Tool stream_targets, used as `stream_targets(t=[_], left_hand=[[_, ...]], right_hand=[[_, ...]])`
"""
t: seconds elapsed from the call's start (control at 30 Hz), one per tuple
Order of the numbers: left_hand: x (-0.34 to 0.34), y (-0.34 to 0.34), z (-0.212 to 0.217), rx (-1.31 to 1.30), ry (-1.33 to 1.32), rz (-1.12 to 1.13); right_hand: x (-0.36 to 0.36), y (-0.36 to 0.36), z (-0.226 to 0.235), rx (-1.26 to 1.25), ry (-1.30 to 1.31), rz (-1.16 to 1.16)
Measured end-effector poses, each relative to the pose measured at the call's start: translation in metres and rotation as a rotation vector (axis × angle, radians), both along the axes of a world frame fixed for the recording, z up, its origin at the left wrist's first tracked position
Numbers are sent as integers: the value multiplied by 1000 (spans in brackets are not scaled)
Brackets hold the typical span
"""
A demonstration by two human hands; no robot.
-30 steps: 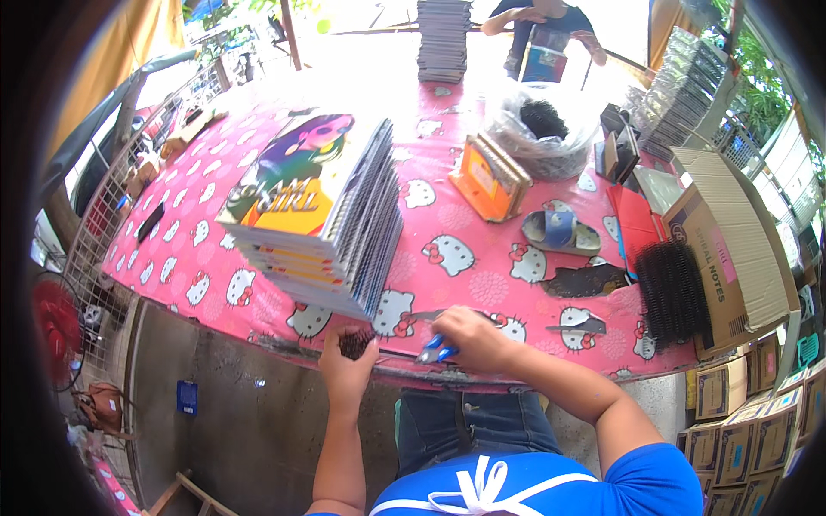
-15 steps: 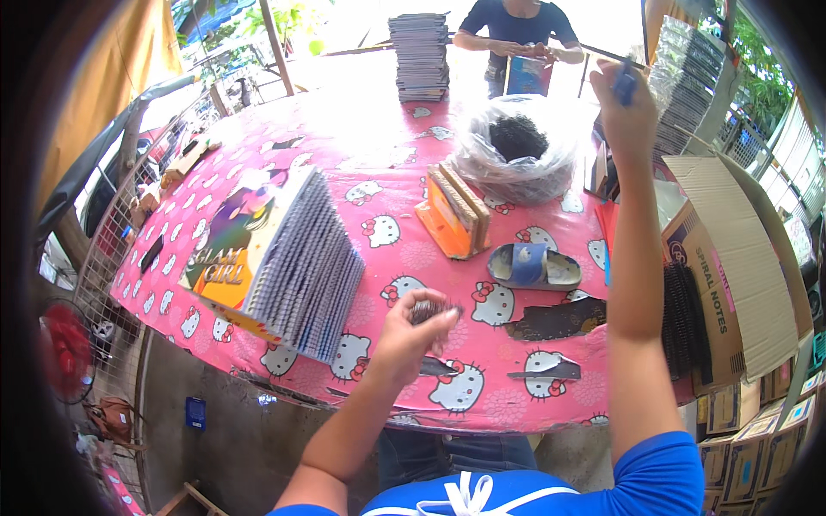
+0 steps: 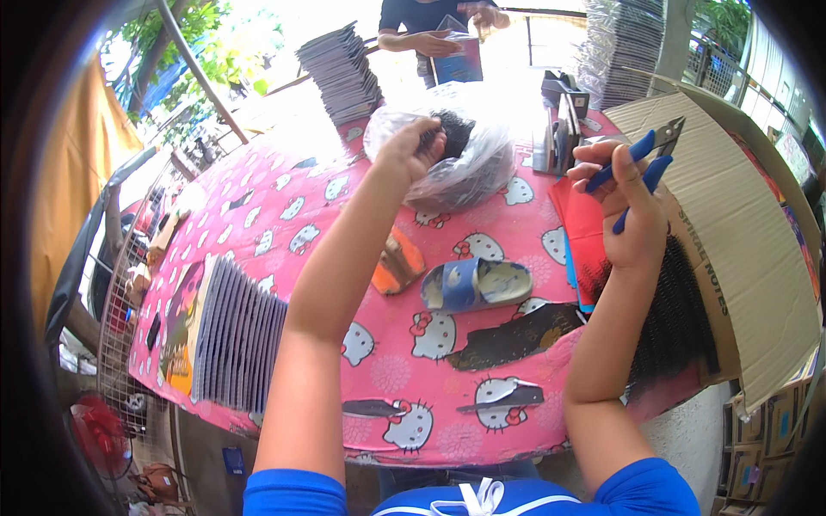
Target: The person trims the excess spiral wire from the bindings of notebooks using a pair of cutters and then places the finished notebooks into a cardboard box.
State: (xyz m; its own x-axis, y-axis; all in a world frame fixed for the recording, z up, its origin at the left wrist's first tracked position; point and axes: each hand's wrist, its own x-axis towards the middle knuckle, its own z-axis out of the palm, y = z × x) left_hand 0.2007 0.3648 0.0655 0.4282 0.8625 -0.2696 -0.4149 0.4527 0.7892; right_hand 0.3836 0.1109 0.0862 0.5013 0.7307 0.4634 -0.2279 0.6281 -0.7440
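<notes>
My left hand (image 3: 415, 150) is at the mouth of a clear plastic bag (image 3: 458, 185), its fingers curled against the dark wiry scraps (image 3: 453, 131) inside. What those fingers hold, if anything, blends into the scraps. Raised at the right, my right hand (image 3: 635, 202) grips blue-handled cutting pliers (image 3: 641, 159), whose metal jaws point up and away. A blue slide slipper (image 3: 477, 285) lies between my forearms, with an orange-and-brown block (image 3: 398, 262) to its left. Nearer me are a black torn sheet (image 3: 516, 337) and thin dark offcuts (image 3: 503, 397).
Spiral notebooks (image 3: 237, 335) stand stacked at the left; another tall stack (image 3: 338, 73) rises at the back. An open cardboard box (image 3: 714, 224) and black spiral coils (image 3: 675, 318) border the right. A co-worker (image 3: 443, 39) handles a notebook across the pink table (image 3: 379, 439).
My left hand has reached forward from the near table to the bag, having held small dark scraps. My right hand has lowered with the pliers. The view has turned rightward.
</notes>
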Motion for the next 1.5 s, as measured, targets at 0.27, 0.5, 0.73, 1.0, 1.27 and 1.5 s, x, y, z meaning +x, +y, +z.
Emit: stream_targets(t=[0.27, 0.5, 0.73, 1.0, 1.27, 1.5], left_hand=[[60, 80, 31, 386, 646, -141], [17, -11, 26, 472, 269, -60], [-153, -269, 20, 688, 430, -293], [-344, -247, 96, 1468, 1581, 345], [-363, -224, 57, 1386, 1541, -170], [-369, -226, 52, 1358, 1447, -114]], right_hand=[[11, 6, -3, -47, -33, -41], [1, 18, -6, -152, -178, -74], [-78, 22, -9, -289, -592, -73], [-246, -25, -32, -144, -1026, 500], [-340, -20, -44, 289, -1157, 280], [-353, -22, -41, 363, -1202, 164]])
